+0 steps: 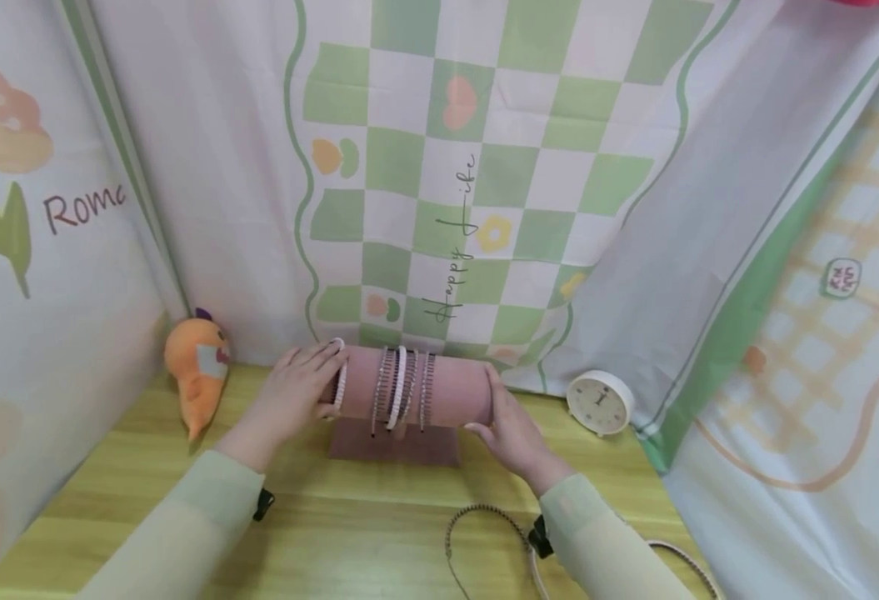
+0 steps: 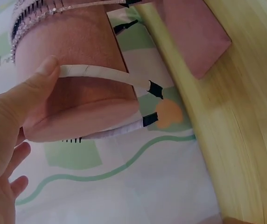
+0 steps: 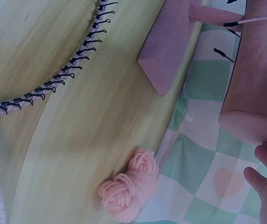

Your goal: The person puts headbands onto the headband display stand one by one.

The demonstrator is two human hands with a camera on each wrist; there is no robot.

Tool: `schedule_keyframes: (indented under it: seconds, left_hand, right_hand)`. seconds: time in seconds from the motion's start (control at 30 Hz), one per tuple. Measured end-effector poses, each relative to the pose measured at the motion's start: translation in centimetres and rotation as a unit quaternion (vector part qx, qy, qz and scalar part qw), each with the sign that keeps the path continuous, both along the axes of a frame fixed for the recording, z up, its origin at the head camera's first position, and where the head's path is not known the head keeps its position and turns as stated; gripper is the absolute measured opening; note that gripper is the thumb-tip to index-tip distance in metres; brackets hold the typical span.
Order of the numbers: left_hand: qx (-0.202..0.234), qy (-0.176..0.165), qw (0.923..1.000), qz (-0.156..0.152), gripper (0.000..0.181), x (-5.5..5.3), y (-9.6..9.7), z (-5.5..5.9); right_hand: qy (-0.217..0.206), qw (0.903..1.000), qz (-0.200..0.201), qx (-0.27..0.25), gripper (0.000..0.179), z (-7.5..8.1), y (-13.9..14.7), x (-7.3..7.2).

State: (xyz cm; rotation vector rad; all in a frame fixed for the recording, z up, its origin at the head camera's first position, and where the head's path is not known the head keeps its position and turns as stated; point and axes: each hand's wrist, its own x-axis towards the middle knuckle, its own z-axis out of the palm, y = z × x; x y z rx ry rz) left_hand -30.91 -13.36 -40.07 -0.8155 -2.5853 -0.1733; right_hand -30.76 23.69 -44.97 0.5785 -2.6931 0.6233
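A pink padded headband stand, a horizontal roll on a flat base, stands at the back of the table. My left hand is at the roll's left end, holding a white headband there. Its thumb presses on the band, whose black-tipped ends hang free below the roll. Around the roll's middle sit several headbands, white and beaded, some with comb teeth. My right hand grips the roll's right end, thumb in front; its other fingers are partly hidden.
A toothed headband and a pale one lie on the wooden table by the right forearm. A white clock stands at right, an orange plush toy at left. Pink yarn shows in the right wrist view.
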Motion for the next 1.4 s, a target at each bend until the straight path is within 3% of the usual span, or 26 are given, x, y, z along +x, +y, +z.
schedule_keyframes:
  seconds: [0.27,0.43,0.67,0.8,1.0,1.2,1.4]
  left_hand:
    - [0.019,-0.009,0.9989,-0.042,0.098,-0.8,3.0,-0.7]
    - [0.019,0.003,0.9988,-0.046,0.095,-0.7,4.8,-0.8]
    - [0.033,0.014,0.9982,-0.048,0.106,-0.6,4.7,-1.3]
    - [0.075,-0.005,0.9970,-0.018,0.116,-0.3,3.4,-2.0]
    - [0.130,-0.001,0.9899,0.057,0.107,0.4,1.4,-3.2]
    - [0.148,-0.007,0.9872,0.060,0.105,1.0,1.0,-3.9]
    - [0.150,-0.015,0.9863,0.068,0.102,0.8,1.2,-4.2]
  right_hand:
    - [0.000,1.0000,-0.002,-0.001,0.112,0.2,0.2,0.2]
    - [-0.006,1.0000,0.001,-0.005,0.112,0.2,-0.1,0.3]
    - [-0.006,1.0000,0.000,-0.005,0.110,0.4,-0.4,0.6]
    - [-0.004,1.0000,0.000,0.000,0.110,0.4,-0.3,0.6]
    - [-0.005,1.0000,-0.006,-0.001,0.112,0.4,-0.2,0.4]
    - [-0.001,1.0000,-0.005,0.000,0.113,0.3,-0.2,0.3]
    - [-0.003,1.0000,-0.007,0.003,0.113,0.5,-0.3,0.4]
